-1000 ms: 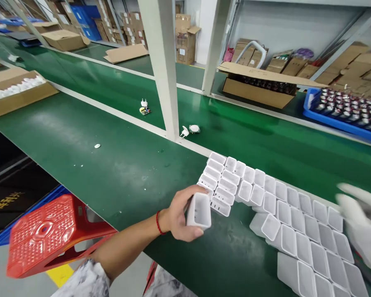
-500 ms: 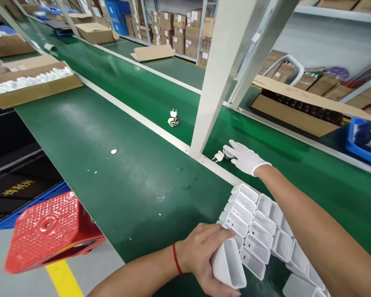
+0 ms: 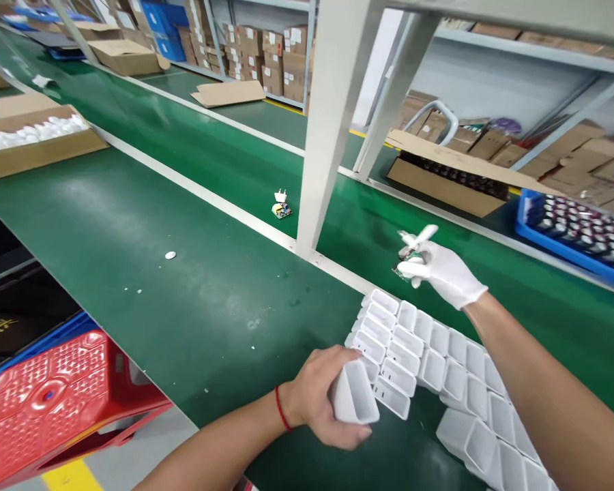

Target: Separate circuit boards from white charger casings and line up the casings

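Note:
My bare left hand (image 3: 327, 399), with a red string at the wrist, grips a white plastic housing (image 3: 355, 393) whose open end faces up and toward me. My right hand (image 3: 437, 266), in a white glove, pinches a small circuit board with a white plug (image 3: 410, 258) above the green belt. Fingers cover part of that board. Between my arms stand rows of white open housings (image 3: 404, 358), packed side by side on the green tabletop. Another circuit board with a white plug (image 3: 281, 206) lies on the belt, left of the post.
A pale metal post (image 3: 323, 129) rises at the belt's near edge. A carton of white parts (image 3: 41, 146) stands at left, a blue tray (image 3: 567, 242) of dark, white-topped pieces at right. A red stool (image 3: 46, 402) is beside the table. A small white disc (image 3: 170, 255) lies on the tabletop.
My right hand has picked a circuit board with its plug up off the belt and lifted it. My left hand still holds the white housing. The view has shifted to the right.

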